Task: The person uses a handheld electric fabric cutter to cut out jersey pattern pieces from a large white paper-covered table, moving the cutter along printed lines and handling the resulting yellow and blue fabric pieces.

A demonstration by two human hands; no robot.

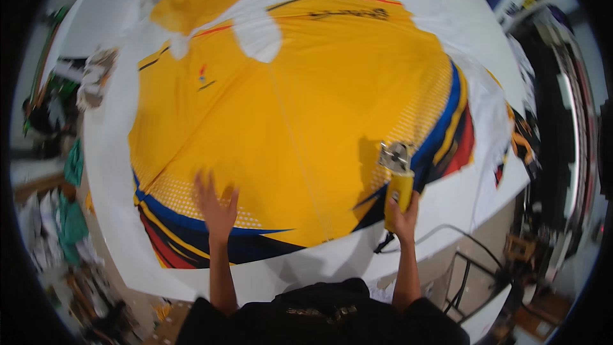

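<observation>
Printed yellow fabric (319, 108) for jerseys lies spread on the white table in front of me, with blue, black and red bands along its lower edges. My right hand (405, 217) is wrapped round the yellow body of a handheld electric fabric cutter (400, 182). Its metal head points away from me, over the right part of the fabric by the blue band. My left hand (218, 207) is open with fingers spread, over the dotted lower left part. Whether it touches the cloth I cannot tell.
White cloth or paper (479, 99) extends along the right of the yellow fabric. A black cable (465, 234) curves off the near right edge of the white table (105, 160). Fabric scraps (99, 76) lie at the left edge. A metal-framed stand (469, 281) is at lower right.
</observation>
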